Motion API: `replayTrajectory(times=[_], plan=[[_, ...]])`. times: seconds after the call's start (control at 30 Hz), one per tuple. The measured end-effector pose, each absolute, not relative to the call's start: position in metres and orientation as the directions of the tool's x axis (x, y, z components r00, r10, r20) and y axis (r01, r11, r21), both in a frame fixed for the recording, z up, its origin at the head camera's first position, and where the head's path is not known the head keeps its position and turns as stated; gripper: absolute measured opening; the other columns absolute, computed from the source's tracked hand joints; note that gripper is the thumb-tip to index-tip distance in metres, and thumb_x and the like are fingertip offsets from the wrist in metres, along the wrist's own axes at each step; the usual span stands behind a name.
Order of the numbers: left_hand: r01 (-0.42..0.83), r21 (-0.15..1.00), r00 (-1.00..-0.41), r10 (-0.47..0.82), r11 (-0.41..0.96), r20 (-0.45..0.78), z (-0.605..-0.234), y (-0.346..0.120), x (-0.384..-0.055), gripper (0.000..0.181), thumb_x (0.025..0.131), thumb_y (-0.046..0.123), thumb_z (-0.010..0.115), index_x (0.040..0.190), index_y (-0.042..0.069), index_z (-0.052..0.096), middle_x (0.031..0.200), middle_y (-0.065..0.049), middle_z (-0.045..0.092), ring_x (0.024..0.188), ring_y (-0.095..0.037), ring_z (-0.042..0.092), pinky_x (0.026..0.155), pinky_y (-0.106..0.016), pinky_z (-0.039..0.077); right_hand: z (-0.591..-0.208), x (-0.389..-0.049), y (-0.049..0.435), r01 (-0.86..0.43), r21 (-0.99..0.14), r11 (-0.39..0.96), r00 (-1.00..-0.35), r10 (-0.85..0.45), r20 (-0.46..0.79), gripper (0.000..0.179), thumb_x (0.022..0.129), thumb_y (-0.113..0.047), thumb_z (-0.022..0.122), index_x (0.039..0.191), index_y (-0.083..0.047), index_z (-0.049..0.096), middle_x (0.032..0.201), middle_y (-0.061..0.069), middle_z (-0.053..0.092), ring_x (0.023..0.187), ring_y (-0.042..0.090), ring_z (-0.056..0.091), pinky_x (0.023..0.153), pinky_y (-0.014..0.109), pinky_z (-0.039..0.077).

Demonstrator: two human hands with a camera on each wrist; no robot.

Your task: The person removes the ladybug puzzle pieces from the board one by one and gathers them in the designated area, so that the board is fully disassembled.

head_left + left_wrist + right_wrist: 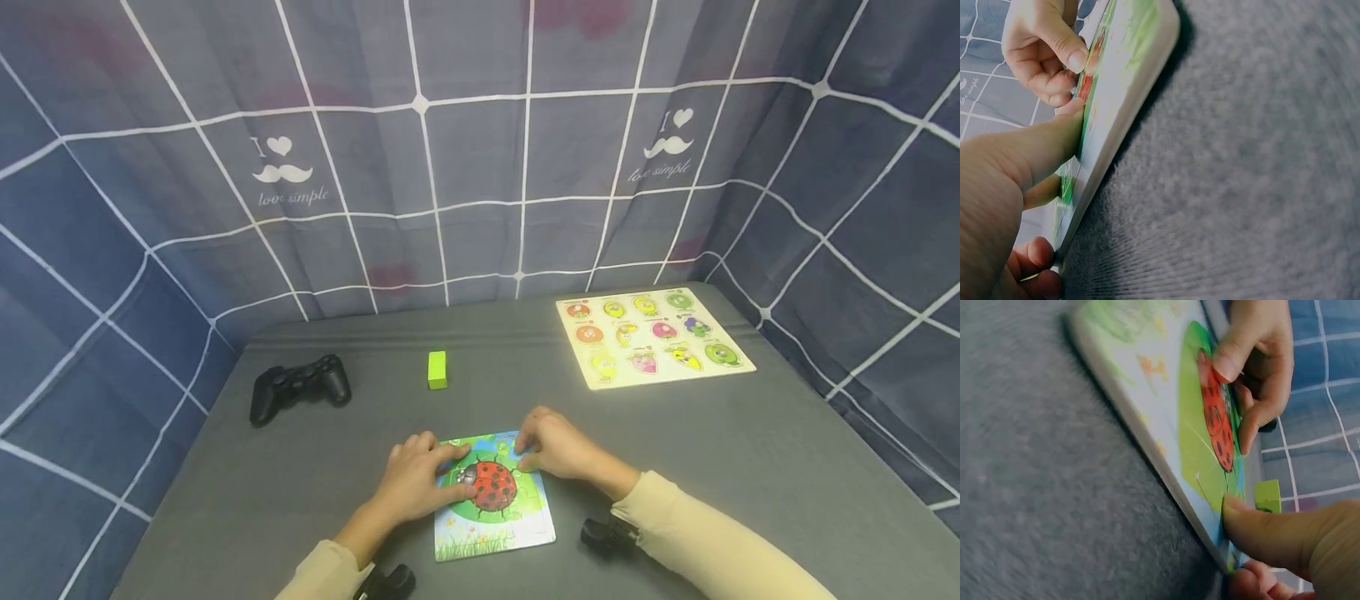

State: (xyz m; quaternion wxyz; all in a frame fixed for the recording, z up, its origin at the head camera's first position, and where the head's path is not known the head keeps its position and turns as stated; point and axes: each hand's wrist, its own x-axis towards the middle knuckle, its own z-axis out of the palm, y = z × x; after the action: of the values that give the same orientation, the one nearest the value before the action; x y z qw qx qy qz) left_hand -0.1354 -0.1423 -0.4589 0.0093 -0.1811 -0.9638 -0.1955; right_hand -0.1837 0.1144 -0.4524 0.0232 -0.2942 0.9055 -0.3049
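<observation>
A ladybug jigsaw puzzle [491, 542] lies flat on the grey surface, its red ladybug on a green ground. My left hand [417, 477] lies over its left side. In the left wrist view, the thumb [1054, 140] presses on the picture while other fingers sit by the edge. At the upper right corner, my right hand [558, 444] has its fingers curled. The right wrist view shows the right thumb [1260, 531] on the puzzle's face and the fingers bent at its far edge, partly hidden.
A black game controller [300, 387] lies to the left. Behind the puzzle stands a yellow-green block [437, 370]. A fruit picture board [652, 340] lies at the back right. A dark checked curtain [480, 167] surrounds the table [360, 450].
</observation>
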Motion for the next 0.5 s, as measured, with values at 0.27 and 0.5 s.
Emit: replayTrajectory(times=[0.27, 0.5], plan=[[0.366, 0.362, -0.930, 0.346, 0.857, 0.121, -0.4611, -0.1435, -0.1328, 0.062, 0.073, 0.065, 0.073, 0.125, 0.032, 0.068, 0.083, 0.011, 0.038, 0.077, -0.007, 0.031, 0.072, -0.027, 0.024, -0.4510, -0.1804, 0.1081, -0.520, -0.536, 0.665, -0.829, -0.545, 0.129, 0.045, 0.065, -0.008, 0.087, 0.105, -0.002, 0.069, 0.094, 0.007, 0.066, 0.085, 0.018, 0.061, 0.075, 0.030, 0.052], [0.366, 0.363, -0.930, 0.347, 0.857, 0.120, -0.4614, -0.1433, -0.1320, 0.061, 0.074, 0.064, 0.073, 0.126, 0.032, 0.067, 0.083, 0.012, 0.037, 0.076, -0.006, 0.031, 0.073, -0.027, 0.024, -0.4479, -0.1819, 0.1066, -0.504, -0.534, 0.679, -0.837, -0.538, 0.106, 0.047, 0.062, -0.009, 0.088, 0.105, -0.002, 0.070, 0.094, 0.006, 0.068, 0.087, 0.018, 0.061, 0.077, 0.033, 0.052]])
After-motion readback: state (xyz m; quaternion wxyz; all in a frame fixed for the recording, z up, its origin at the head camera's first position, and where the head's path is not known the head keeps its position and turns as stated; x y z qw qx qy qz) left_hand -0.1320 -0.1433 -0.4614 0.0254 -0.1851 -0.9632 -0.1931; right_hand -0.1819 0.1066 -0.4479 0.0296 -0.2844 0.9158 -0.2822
